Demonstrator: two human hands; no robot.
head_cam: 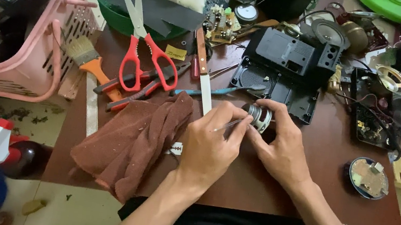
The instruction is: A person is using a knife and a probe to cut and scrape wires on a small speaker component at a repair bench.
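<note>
Both forearms rise from the bottom edge to the middle of the frame, where the hands meet over a brown desk. At centre, the right hand is clamped around a small round silver speaker driver, thumb and fingers cupping its rim. Just left of it, the left hand pinches a thin metal probe whose tip points into the driver's edge.

Doing this well likely calls for keeping the driver braced against the desk, the probe angled low, and pressure light, so the tip does not slip toward the holding fingers.

A crumpled brown cloth lies at lower left of centre, touching the left wrist. Red-handled scissors sit at upper left, a black plastic casing just above the hands, and a pink basket at far left.
</note>
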